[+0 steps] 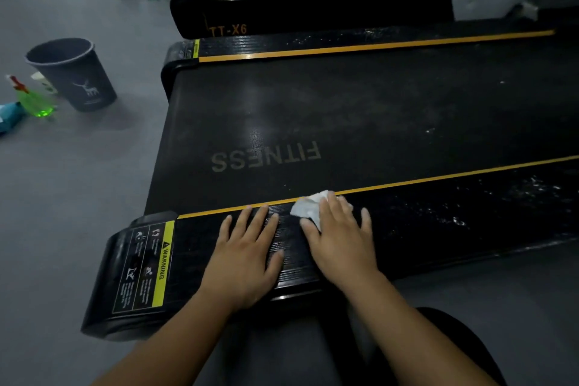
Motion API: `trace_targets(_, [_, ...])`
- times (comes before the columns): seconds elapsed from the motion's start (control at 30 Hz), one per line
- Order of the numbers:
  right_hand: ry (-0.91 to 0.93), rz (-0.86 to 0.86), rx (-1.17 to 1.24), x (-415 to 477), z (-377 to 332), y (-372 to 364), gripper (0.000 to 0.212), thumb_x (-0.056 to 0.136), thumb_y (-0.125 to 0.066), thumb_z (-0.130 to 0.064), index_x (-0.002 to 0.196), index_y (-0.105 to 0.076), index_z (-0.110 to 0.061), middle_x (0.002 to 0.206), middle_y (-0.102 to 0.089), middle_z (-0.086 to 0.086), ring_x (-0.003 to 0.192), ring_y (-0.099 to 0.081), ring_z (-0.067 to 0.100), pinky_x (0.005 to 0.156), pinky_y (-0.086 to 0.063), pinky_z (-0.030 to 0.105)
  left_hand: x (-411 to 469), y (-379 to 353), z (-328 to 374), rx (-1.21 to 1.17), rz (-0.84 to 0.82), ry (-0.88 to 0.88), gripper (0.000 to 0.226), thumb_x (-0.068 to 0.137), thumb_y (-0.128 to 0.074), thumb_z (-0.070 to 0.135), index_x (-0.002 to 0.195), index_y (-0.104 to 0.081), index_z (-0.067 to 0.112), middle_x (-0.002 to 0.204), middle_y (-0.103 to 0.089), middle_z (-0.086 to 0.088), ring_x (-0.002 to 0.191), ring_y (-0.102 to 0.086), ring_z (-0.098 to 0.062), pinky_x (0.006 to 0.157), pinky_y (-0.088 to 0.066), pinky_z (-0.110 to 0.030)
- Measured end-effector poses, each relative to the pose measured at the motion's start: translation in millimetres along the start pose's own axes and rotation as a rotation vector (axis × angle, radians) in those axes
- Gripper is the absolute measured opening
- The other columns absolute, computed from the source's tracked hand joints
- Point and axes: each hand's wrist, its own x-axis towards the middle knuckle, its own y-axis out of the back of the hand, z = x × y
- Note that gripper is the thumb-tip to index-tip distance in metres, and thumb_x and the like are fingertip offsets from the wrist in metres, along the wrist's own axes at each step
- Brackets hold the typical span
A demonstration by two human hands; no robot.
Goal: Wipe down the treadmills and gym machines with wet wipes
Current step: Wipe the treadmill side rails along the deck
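Black ribbed treadmill side rail [438,222]: left hand [247,257] flat on it, fingers spread. Right hand [338,241], fingers straight, presses crumpled white wet wipe [305,208] onto same rail by yellow stripe. Dark round bin [75,75] on floor nearby.

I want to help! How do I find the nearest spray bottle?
Start at the floor left of the treadmill marked FITNESS. Beside the nearer bin with a white deer stands the spray bottle, bright green with a red trigger, unlike the teal pack beside it.
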Motion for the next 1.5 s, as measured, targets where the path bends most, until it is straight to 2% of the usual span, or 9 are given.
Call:
trace_targets(0.2, [0.166,0.052,-0.036,-31,-13,-11,0.077,0.095,-0.011,-0.057,0.157,-0.034,-0.018,0.165,-0.028,-0.001,0.153,-0.023,0.015,0.122,-0.008,0.052,0,-6,-5,-0.031,0.012,-0.007,0.074,0.096,-0.017,0.061,0.160,-0.030,0.025,0.169,-0.016,0.002,0.156,-0.004,-0.020,0.126,-0.006,-0.049])
trace_targets(0.37, [0.007,-0.004,-0.013,16,-1,1,0.070,0.102,-0.009,-0.054,0.161,-0.017,-0.018,0.169,-0.012,-0.002,0.156,-0.006,0.015,0.123,0.003,0.051,0,-1,-5,-0.014,-0.003,-0.020,0.084,0.089,-0.004,0.066,0.163,-0.012,0.027,0.170,0.003,0.005,0.156,0.013,-0.017,0.125,0.009,-0.043])
trace_targets(0.5, [0.163,-0.005,-0.018,-18,-19,-7,0.080,0.092,-0.003,-0.060,0.160,-0.021,-0.020,0.169,-0.015,-0.003,0.155,-0.009,0.014,0.124,0.002,0.048,0,1,-4,-0.019,-0.006,-0.016,0.085,0.088,-0.001,0.067,0.163,-0.007,0.027,0.169,0.008,0.006,0.155,0.016,-0.016,0.126,0.010,-0.043])
trace_targets(0.73, [0.012,-0.016,-0.056,-9,12,11,0.072,0.101,-0.010,-0.059,0.161,-0.013,-0.020,0.170,-0.005,-0.003,0.156,-0.002,0.014,0.123,0.005,0.049,-2,0,-3,-0.027,0.025,-0.098,0.076,0.095,-0.015,0.061,0.162,-0.019,0.025,0.168,-0.004,0.006,0.156,0.001,-0.015,0.126,0.001,-0.049])
trace_targets(0.83, [0.121,-0.020,-0.070,-32,-9,-3,0.077,0.096,-0.016,-0.061,0.157,-0.032,-0.017,0.166,-0.027,0.002,0.153,-0.024,0.018,0.123,-0.006,0.050,-3,-3,-6,-0.004,0.036,-0.185,0.069,0.099,-0.027,0.056,0.158,-0.035,0.023,0.167,-0.018,0.006,0.155,-0.016,-0.016,0.123,-0.005,-0.046])
trace_targets(0.93, [0.172,0.003,-0.109,-68,9,-12,0.070,0.095,-0.032,-0.060,0.147,-0.050,-0.018,0.156,-0.046,0.002,0.143,-0.045,0.019,0.114,-0.017,0.051,-3,-4,-5,-0.006,0.029,-0.175,0.071,0.098,-0.025,0.058,0.160,-0.031,0.024,0.168,-0.016,0.007,0.155,-0.008,-0.011,0.123,-0.001,-0.045])
trace_targets(1.1, [0.036,0.033,-0.048,-44,11,-1,0.094,0.085,0.002,-0.067,0.161,-0.018,-0.016,0.170,-0.008,0.000,0.156,-0.005,0.018,0.123,0.006,0.048,-3,0,-4,-0.020,0.018,-0.162,0.076,0.095,-0.013,0.062,0.162,-0.017,0.027,0.168,-0.003,0.011,0.154,0.007,-0.005,0.126,0.003,-0.045])
trace_targets(1.23, [0.092,0.073,-0.061,-65,6,-9,0.076,0.095,-0.027,-0.062,0.150,-0.045,-0.013,0.161,-0.036,0.010,0.150,-0.032,0.027,0.118,-0.008,0.049,-2,-3,-4,-0.009,0.037,-0.152,0.074,0.096,-0.018,0.061,0.161,-0.025,0.026,0.168,-0.009,0.010,0.154,0.002,-0.005,0.124,0.004,-0.042])
trace_targets(1.5, [0.066,0.079,-0.062,-56,-10,-17,0.076,0.094,-0.024,-0.066,0.149,-0.049,-0.020,0.158,-0.041,0.011,0.148,-0.036,0.028,0.120,-0.015,0.049,-3,-3,-4,-0.004,0.038,-0.153,0.073,0.097,-0.016,0.061,0.162,-0.021,0.028,0.168,-0.007,0.011,0.154,0.003,-0.005,0.124,0.004,-0.042])
